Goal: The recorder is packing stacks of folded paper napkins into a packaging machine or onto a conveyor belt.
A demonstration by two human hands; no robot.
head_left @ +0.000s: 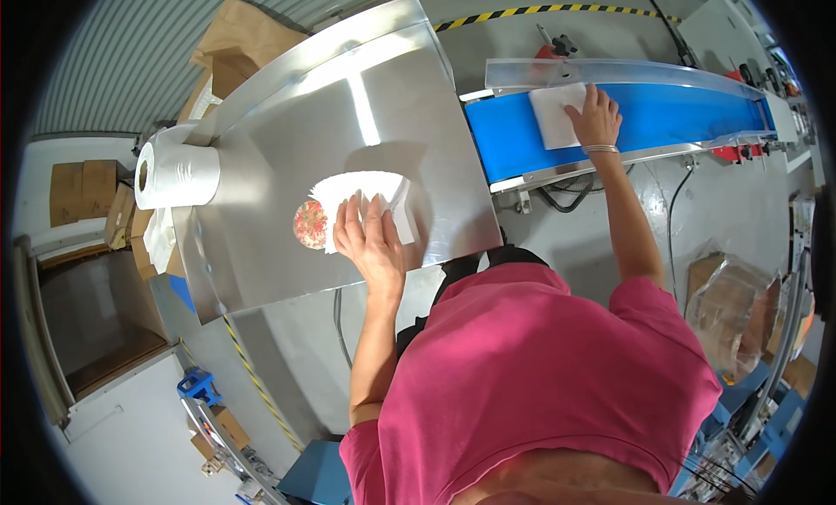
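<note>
My left hand (373, 244) rests with fingers spread on a fanned stack of white paper sheets (357, 185), probably napkins, lying on a steel table (261, 148). Beside the stack, touching its left edge, is a round piece with a red and white pattern (310, 225). Over on the blue conveyor belt (679, 113), my right hand (597, 122) lies with outstretched fingers and thumb apart on the right part of a flat white folded square (556, 117). Its fingers partly cover that square.
A large white roll (178, 174) stands at the table's left edge, with cardboard boxes (83, 191) and brown paper (248, 39) beyond. A clear guard rail (627, 70) runs along the belt's far side. Clear plastic wrap (731, 313) covers a box at right.
</note>
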